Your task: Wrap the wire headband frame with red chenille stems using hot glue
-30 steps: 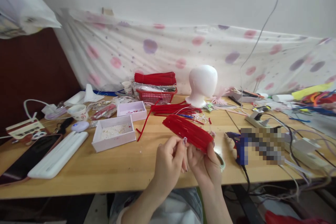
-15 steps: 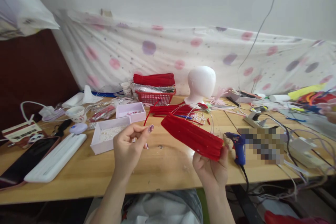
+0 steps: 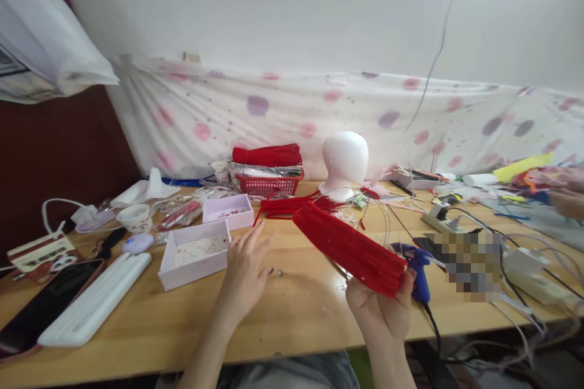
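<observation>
My right hand (image 3: 381,304) grips one end of a flat bundle of red chenille stems (image 3: 349,249), held tilted above the table with its far end up to the left. My left hand (image 3: 246,267) is slightly blurred, fingers stretched out and apart, beside the white box of small pale beads (image 3: 196,250). Just past its fingertips a single red stem (image 3: 261,209) slants toward the basket; whether a finger touches it I cannot tell. More red stems (image 3: 296,205) lie flat behind. A blue glue gun (image 3: 420,273) is right of my right hand, partly hidden by it.
A white foam head (image 3: 345,161) stands at the back, beside a red basket (image 3: 269,186) topped with red stems. Left are a second white box (image 3: 228,211), a paper cup (image 3: 135,219), a phone (image 3: 50,301) and a long white case (image 3: 95,301). Cords and a power strip (image 3: 440,219) crowd the right.
My left hand has gone from a pinch to spread fingers, nearer the bead box. My right hand still grips the bundle, now slightly farther right. The camera has tilted up a little.
</observation>
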`<act>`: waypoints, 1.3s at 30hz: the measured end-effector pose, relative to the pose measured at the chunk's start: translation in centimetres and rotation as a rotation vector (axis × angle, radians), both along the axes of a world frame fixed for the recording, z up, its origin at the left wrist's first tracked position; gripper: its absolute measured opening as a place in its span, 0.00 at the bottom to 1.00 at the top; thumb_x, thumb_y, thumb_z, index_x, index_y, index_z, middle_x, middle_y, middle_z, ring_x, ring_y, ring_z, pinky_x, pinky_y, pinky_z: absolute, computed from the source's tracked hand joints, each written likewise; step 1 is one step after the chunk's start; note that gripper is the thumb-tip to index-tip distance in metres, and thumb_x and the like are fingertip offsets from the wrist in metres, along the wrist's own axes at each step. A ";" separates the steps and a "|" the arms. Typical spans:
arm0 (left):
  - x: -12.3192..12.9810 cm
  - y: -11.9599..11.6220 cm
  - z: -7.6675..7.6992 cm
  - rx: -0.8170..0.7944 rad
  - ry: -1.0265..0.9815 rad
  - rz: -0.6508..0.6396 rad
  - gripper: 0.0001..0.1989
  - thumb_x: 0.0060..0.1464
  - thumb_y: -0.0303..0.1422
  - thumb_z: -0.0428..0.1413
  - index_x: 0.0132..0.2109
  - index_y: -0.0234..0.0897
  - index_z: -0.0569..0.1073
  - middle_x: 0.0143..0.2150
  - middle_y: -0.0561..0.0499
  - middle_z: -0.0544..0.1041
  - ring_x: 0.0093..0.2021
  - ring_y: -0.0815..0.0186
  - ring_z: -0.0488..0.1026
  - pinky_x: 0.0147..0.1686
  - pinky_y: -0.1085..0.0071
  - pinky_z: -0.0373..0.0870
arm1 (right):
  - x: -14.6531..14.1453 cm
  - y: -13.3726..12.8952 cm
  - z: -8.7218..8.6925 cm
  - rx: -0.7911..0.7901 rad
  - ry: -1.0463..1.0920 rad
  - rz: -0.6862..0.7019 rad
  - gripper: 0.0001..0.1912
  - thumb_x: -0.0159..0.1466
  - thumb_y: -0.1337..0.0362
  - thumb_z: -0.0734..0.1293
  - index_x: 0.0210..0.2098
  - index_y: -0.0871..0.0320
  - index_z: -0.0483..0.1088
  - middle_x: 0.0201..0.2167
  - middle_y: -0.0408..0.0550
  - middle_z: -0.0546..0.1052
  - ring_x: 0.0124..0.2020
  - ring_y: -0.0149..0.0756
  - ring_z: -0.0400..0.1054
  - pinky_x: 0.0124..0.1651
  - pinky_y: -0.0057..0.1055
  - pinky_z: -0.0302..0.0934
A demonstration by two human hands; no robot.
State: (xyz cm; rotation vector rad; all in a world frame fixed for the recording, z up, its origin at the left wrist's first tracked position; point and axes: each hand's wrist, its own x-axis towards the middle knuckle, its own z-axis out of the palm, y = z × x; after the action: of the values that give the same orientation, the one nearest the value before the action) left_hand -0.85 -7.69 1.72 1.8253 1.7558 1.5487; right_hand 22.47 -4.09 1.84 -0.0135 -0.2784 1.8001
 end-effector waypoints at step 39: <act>-6.3 5.3 1.0 -0.210 -0.208 0.171 0.05 0.50 0.30 0.57 0.29 0.41 0.68 0.38 0.44 0.82 0.49 0.52 0.77 0.57 0.53 0.64 | 0.4 0.3 -2.9 0.202 -1.753 -0.224 0.27 0.58 0.38 0.66 0.36 0.58 0.73 0.18 0.46 0.77 0.16 0.34 0.69 0.20 0.28 0.60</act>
State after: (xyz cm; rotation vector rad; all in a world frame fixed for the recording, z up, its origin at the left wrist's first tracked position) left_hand -7.10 -2.39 2.71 1.3974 1.9310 1.4850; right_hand 22.85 -3.80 -1.02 -1.4334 -1.5741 1.0689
